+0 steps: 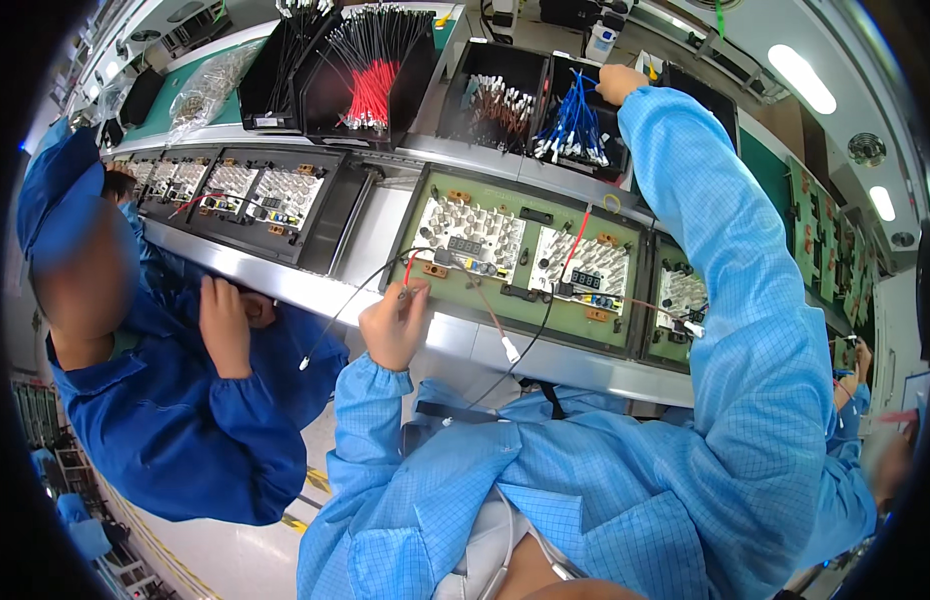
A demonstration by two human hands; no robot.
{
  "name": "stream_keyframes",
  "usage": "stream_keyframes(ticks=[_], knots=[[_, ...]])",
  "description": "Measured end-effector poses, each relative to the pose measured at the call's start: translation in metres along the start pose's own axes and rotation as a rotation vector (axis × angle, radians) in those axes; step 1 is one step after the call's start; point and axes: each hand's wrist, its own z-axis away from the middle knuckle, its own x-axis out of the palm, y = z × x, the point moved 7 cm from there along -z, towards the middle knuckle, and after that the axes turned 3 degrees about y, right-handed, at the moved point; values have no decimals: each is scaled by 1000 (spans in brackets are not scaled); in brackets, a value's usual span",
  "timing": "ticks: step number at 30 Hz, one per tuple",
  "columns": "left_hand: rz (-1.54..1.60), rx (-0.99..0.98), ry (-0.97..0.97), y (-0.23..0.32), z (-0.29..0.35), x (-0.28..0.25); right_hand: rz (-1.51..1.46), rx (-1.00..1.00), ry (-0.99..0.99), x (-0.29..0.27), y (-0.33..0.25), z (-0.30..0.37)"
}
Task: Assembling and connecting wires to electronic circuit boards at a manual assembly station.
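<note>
My left hand (393, 328) is closed in a pinch on a red wire (411, 264), just off the front edge of the green fixture board (485, 292). That wire bends up to the left circuit board (455, 232), which has a small dark display. Beside it lies a second circuit board (582, 262) with a red wire and a black wire across it. At full reach, my right hand (621, 84) is over the far bins, its fingers drawn together beside the blue wires (573, 122). Whatever is between those fingers is too small to make out.
Black bins hold brown wires (501, 104) and red-and-black wires (373, 80). At left, a person in dark blue (175, 370) sits close by a black fixture (270, 198) with boards. Loose wire ends with white connectors (511, 350) hang over the metal front edge.
</note>
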Motion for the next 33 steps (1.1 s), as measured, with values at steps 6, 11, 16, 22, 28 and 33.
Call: stream_keyframes(ticks=[6,11,16,22,28,33], knots=[[-16,-45,-29,-8,-4,5,-58,-27,103,1,27,-26],[15,-3,1,-5,-4,4,-79,-96,85,8,20,-19],[15,44,-15,-4,-9,13,-192,-149,193,-4,69,-35],[6,4,-7,-8,-4,7,-305,-268,307,-21,35,-28],[7,16,4,-7,-6,6,-325,-370,127,-25,9,-13],[-38,15,7,-8,-3,1,-468,-266,8,-35,3,4]])
